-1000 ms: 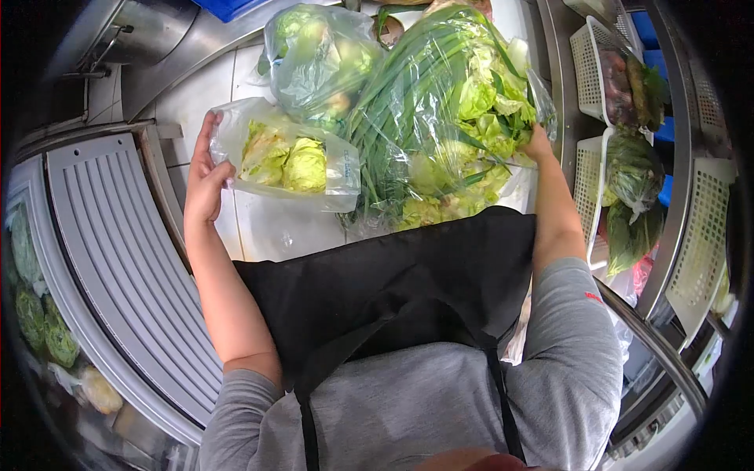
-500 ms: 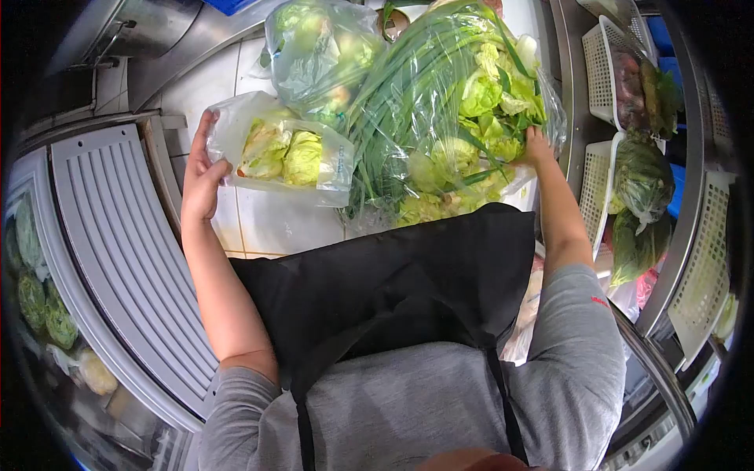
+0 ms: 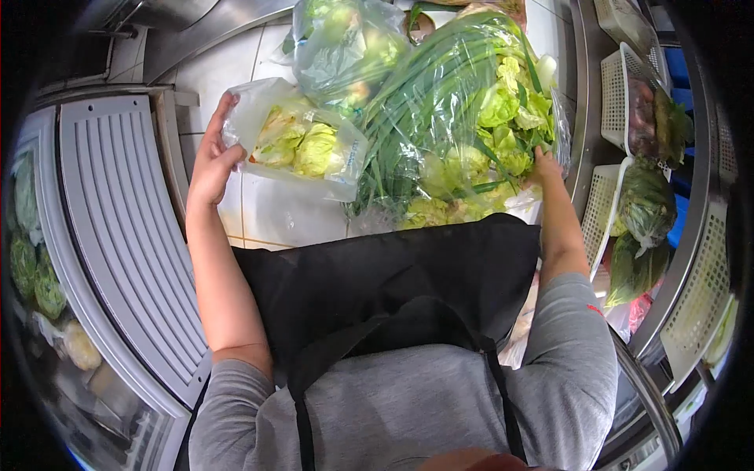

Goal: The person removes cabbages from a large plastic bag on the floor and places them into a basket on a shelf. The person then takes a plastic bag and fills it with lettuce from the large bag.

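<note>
My left hand point(image 3: 215, 157) grips the left rim of a clear plastic bag point(image 3: 342, 177), thumb and fingers closed on the plastic. Inside that bag lie pale lettuce heads point(image 3: 316, 149), one with brownish edges. At the right, my right hand point(image 3: 546, 166) is at the edge of a heap of loose lettuce point(image 3: 499, 110). Its fingers are curled in by the leaves and partly hidden, so what they hold cannot be made out. Long green leek-like leaves point(image 3: 408, 86) in clear plastic lie between the two hands, beside the lettuce heap.
Behind the held bag sits another plastic bag of vegetables point(image 3: 345, 47). A roll of tape point(image 3: 420, 27) lies at the back. White baskets point(image 3: 613, 94) with bagged greens point(image 3: 648, 204) stand on a shelf at right. A grey ribbed panel point(image 3: 129, 235) and a glass-fronted cabinet point(image 3: 47, 259) are at left.
The view has shifted, so the vegetables appear farther right. The lettuce heads in the held bag sit a little differently and the bag is tilted slightly more. Both hands stay in place on their things.
</note>
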Demonstrator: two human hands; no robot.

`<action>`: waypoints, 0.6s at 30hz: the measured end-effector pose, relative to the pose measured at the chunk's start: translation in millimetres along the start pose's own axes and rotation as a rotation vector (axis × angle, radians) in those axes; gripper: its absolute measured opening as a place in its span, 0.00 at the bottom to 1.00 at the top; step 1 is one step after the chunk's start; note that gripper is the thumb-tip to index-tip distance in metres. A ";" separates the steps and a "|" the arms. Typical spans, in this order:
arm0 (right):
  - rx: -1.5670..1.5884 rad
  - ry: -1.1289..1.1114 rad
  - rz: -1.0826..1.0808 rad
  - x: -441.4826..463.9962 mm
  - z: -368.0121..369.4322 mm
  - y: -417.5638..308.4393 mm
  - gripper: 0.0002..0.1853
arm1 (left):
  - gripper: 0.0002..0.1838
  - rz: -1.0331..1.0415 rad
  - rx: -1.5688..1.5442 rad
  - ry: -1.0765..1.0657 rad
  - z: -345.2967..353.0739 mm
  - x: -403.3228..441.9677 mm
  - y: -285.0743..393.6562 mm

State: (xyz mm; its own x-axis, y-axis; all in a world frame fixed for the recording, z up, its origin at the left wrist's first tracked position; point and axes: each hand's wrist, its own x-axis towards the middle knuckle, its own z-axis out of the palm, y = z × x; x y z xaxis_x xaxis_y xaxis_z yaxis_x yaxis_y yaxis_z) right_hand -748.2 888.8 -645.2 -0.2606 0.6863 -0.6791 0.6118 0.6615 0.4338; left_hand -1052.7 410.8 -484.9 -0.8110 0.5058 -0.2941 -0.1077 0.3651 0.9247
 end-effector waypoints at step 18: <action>1.810 -0.303 -0.889 -147.0 -109.5 -25.0 0.46 | 0.44 0.020 -0.006 -0.143 -22.0 5.9 -8.6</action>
State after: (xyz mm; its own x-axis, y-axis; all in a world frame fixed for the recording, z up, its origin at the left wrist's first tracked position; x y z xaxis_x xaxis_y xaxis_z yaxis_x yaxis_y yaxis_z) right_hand -806.9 804.5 -491.4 -0.8560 0.2207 -0.4675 0.3535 -0.4098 -0.8409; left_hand -1069.3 393.5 -489.3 -0.7231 0.6188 -0.3070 -0.0965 0.3496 0.9319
